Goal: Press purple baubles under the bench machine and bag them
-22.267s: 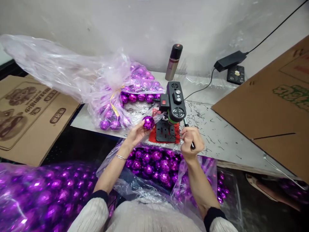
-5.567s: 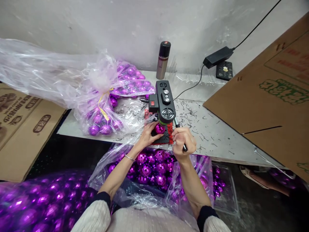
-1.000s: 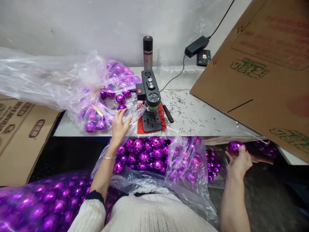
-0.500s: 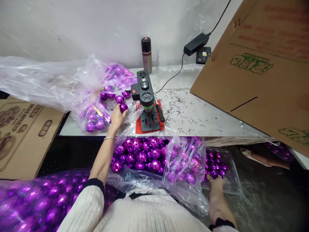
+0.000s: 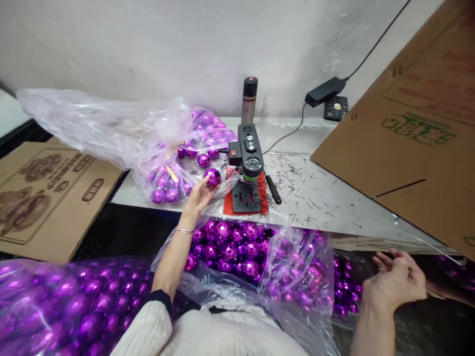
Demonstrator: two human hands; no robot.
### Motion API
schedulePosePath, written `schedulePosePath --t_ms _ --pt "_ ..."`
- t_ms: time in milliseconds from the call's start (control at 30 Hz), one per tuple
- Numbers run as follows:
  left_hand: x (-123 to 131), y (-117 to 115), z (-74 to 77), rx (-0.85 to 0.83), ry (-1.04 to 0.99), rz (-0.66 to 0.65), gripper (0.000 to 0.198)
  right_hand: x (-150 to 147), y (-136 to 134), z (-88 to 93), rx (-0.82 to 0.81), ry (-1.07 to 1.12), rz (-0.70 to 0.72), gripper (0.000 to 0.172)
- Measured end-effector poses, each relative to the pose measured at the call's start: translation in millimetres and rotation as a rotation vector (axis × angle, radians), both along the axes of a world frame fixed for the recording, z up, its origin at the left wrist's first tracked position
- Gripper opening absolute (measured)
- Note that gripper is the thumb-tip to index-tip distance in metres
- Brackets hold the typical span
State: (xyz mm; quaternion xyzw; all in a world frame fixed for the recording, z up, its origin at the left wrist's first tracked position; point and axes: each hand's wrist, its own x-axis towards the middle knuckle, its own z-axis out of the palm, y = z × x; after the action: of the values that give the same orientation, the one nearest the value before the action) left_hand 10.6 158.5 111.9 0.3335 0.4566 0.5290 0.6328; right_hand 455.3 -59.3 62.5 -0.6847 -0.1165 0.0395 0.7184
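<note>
We hold one glossy purple faceted ball in the fingers of our left hand; its mirror-like tiles catch the light, and it sits left of the small black lever press, apart from it. We see the press upright on a red sheet on the surface, with round vents and silver buttons on top, a red switch, a slotted base plate and a black-gripped lever sloping down toward us.
</note>
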Motion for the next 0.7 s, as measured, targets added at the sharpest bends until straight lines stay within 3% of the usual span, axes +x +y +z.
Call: schedulePosePath --t_ms 67,167,267,367,500,567,700 --pt "6.9 -19.6 0.6 -0.061 -0.119 -0.045 0.03 -34.2 18.8 34.2 0.057 -0.164 -0.008 0.024" --pt "21.7 -42.4 -3.7 -0.128 -0.214 -0.095 0.03 -85.7 44.1 67.0 0.028 -0.393 0.362 0.031" --pt "36.1 -55.5 -13.0 -0.186 -0.249 -0.127 0.028 -120.4 66.6 77.3 0.048 -0.668 0.676 0.023" --pt "47.1 -58.9 -22.4 -0.215 -0.22 -0.15 0.03 -141.4 87.8 81.1 0.107 -0.858 0.878 0.047" --pt "60.0 -50.9 -30.1 -0.144 -0.104 -0.053 0.046 -161.6 112.0 94.0 0.175 -1.043 0.829 0.073" --pt "66.2 -44.8 -32.8 -0.075 -0.049 -0.033 0.057 -168.7 121.1 102.7 0.144 -1.076 0.792 0.07" --pt "76.7 -34.7 -38.5 0.059 0.091 -0.01 0.063 -175.9 130.8 115.4 0.149 -1.151 0.8 0.049"
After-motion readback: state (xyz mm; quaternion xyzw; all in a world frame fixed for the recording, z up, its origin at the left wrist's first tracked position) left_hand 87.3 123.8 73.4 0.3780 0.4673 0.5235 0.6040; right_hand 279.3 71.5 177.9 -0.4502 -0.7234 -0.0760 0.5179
